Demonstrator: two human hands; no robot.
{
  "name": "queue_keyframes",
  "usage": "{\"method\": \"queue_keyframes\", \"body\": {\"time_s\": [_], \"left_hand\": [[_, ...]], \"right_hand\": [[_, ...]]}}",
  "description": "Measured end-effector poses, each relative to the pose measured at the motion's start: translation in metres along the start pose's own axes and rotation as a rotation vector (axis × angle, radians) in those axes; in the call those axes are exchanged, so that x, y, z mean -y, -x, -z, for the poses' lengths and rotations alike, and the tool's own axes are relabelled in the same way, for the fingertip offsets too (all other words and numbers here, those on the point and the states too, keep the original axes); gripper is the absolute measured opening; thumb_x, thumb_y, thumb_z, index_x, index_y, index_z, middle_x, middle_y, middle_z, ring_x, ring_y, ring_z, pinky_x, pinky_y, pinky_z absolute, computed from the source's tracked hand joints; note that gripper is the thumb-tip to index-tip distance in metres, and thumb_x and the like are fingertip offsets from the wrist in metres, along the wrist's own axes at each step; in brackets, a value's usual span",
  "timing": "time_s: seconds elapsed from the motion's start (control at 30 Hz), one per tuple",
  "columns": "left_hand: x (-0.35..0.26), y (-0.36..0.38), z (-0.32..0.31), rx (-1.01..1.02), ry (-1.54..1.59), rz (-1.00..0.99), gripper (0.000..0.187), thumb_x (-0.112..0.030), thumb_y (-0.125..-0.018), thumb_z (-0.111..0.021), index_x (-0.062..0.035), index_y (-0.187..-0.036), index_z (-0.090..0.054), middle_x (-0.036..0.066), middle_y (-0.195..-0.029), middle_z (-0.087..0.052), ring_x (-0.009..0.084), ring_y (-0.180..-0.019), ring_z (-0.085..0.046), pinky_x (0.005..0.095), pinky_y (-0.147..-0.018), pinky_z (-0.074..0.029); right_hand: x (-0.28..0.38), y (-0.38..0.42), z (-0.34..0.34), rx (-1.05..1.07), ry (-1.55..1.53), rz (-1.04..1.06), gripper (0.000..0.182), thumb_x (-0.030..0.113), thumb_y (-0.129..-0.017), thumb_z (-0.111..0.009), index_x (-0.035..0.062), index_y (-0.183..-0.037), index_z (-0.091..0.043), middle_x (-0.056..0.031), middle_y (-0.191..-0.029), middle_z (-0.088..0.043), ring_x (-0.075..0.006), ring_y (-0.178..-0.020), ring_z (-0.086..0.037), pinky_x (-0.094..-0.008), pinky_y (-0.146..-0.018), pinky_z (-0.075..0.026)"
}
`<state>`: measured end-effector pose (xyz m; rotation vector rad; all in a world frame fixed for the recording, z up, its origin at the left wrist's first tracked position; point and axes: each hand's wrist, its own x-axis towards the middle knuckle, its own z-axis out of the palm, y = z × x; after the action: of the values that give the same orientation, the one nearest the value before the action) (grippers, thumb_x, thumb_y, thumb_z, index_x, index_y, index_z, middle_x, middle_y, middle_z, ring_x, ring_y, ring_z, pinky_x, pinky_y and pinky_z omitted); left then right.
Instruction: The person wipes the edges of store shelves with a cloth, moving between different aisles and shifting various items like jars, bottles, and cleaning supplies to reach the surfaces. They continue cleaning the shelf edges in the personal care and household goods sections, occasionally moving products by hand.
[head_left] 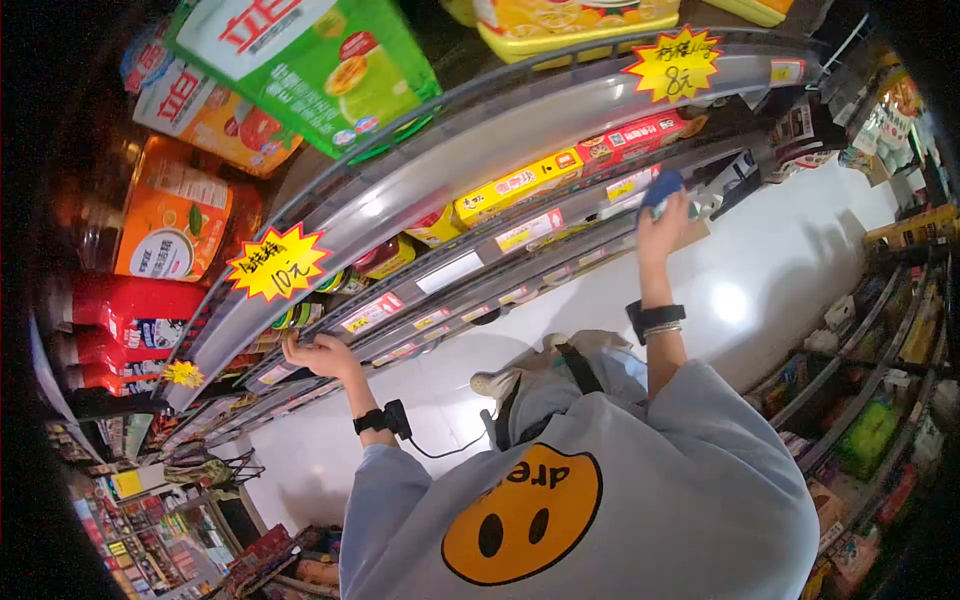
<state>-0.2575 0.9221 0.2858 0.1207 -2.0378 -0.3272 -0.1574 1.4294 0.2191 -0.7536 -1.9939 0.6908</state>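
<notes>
My right hand (663,225) is closed around a bunched dark blue cloth (662,188), held beside the front edge of a lower shelf at the right. A yellow box (520,187) and a red box (632,143) lie on the shelf to the left of that hand. My left hand (322,356) is at the shelf's front edge on the left, its fingers loosely bent and holding nothing I can see. Close to it are small jars (298,316) and a price label rail (372,313). Black bands are on both wrists, the left one with a cable.
The upper shelf has a wire guard (500,75), green detergent pouches (310,70), an orange bottle (178,225) and red bottles (130,315). Star-shaped price tags (277,262) stick out from its edge. Another stocked shelf (880,370) stands at the right, across the white floor (740,300).
</notes>
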Motion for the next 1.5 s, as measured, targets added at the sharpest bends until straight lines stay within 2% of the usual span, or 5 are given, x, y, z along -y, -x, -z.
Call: {"method": "queue_keyframes", "body": {"time_s": [0.27, 0.47, 0.77, 1.23, 1.5], "left_hand": [[-0.007, 0.002, 0.003, 0.068, 0.09, 0.181, 0.041, 0.003, -0.074, -0.047, 0.001, -0.115, -0.041, 0.017, -0.115, -0.04, 0.0336, -0.087, -0.052, 0.0387, -0.064, -0.044], [-0.015, 0.001, 0.004, 0.023, 0.198, 0.222, 0.042, 0.003, -0.073, -0.049, -0.0019, -0.114, -0.044, 0.013, -0.116, -0.043, 0.0316, -0.091, -0.054, 0.0375, -0.062, -0.047], [-0.002, 0.004, 0.0, 0.048, 0.109, 0.238, 0.042, 0.002, -0.072, -0.049, -0.002, -0.114, -0.043, 0.013, -0.116, -0.042, 0.033, -0.1, -0.05, 0.0402, -0.064, -0.048], [-0.013, 0.001, 0.004, 0.044, -0.005, 0.162, 0.04, -0.002, -0.073, -0.046, 0.0028, -0.113, -0.043, 0.015, -0.118, -0.04, 0.034, -0.088, -0.054, 0.0426, -0.061, -0.045], [-0.009, 0.002, 0.003, 0.056, 0.08, 0.154, 0.041, -0.003, -0.075, -0.046, 0.003, -0.115, -0.042, 0.014, -0.117, -0.04, 0.0318, -0.088, -0.053, 0.0393, -0.064, -0.045]], "right_hand": [[0.047, 0.021, -0.006, 0.055, -0.07, -0.014, 0.064, 0.006, -0.071, -0.06, -0.0105, -0.127, -0.034, -0.0292, -0.139, -0.025, -0.0426, -0.124, -0.03, -0.0455, -0.104, -0.024], [-0.005, -0.049, -0.011, -0.134, -0.525, -0.327, 0.058, 0.016, -0.082, -0.047, -0.0137, -0.128, -0.03, -0.031, -0.138, -0.025, -0.04, -0.126, -0.029, -0.0394, -0.105, -0.022], [-0.081, -0.151, -0.001, -0.278, -0.25, -0.481, 0.051, 0.018, -0.085, -0.048, -0.0127, -0.124, -0.038, -0.0324, -0.129, -0.038, -0.0433, -0.119, -0.038, -0.0418, -0.101, -0.029], [-0.135, -0.189, 0.016, -0.217, -0.016, -0.424, 0.067, 0.033, -0.083, -0.047, -0.0032, -0.136, -0.027, -0.0276, -0.132, -0.04, -0.0439, -0.119, -0.04, -0.0445, -0.099, -0.033], [-0.098, -0.137, 0.009, -0.178, -0.243, -0.287, 0.054, 0.018, -0.083, -0.052, -0.0082, -0.127, -0.036, -0.0282, -0.119, -0.049, -0.0418, -0.11, -0.047, -0.0395, -0.096, -0.035]]}}
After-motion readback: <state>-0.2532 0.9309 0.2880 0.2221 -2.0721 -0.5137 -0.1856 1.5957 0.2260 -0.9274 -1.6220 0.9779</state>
